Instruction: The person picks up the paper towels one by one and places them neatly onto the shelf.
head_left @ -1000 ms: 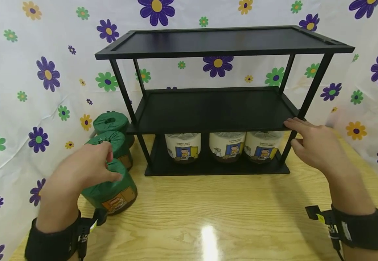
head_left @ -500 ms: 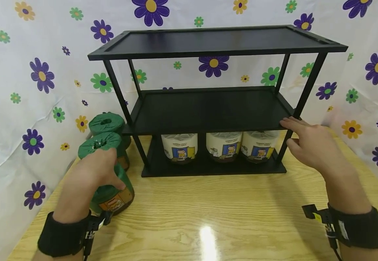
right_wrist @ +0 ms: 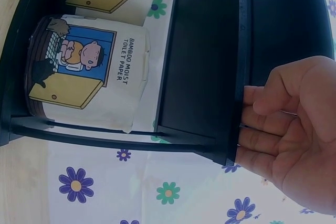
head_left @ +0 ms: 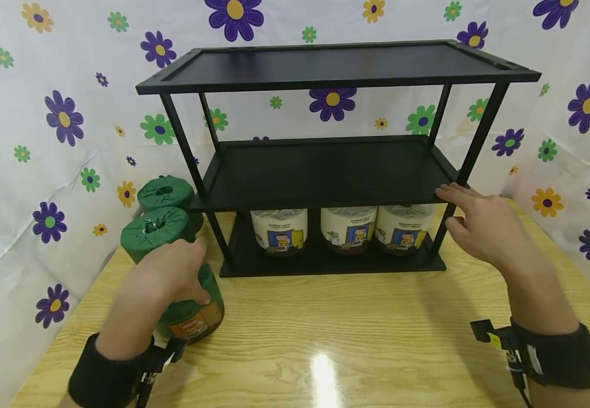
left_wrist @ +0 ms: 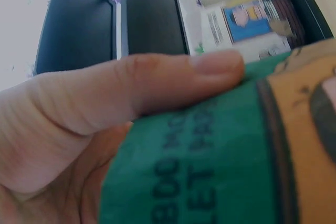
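Observation:
My left hand (head_left: 170,272) grips the nearest green-wrapped toilet roll (head_left: 193,317) from above, thumb on its near side. In the left wrist view the thumb (left_wrist: 173,80) presses along the green wrapper (left_wrist: 173,171), while the other fingers are mostly hidden behind the roll. At the right end of a black three-tier rack (head_left: 325,173), my right hand (head_left: 488,226) rests its extended fingers on the middle shelf's front corner. The right wrist view shows those fingertips (right_wrist: 252,135) against the shelf edge.
Two more green-wrapped rolls, a front one (head_left: 154,229) and a rear one (head_left: 165,192), stand left of the rack. On the bottom shelf are three white toilet rolls (head_left: 279,232). A flowered cloth (head_left: 555,226) hangs behind the wooden table (head_left: 274,340).
My left hand came down onto the nearest green roll, took hold of it and shifted it slightly right and toward me. The right hand stays at the shelf corner. The head view turned slightly.

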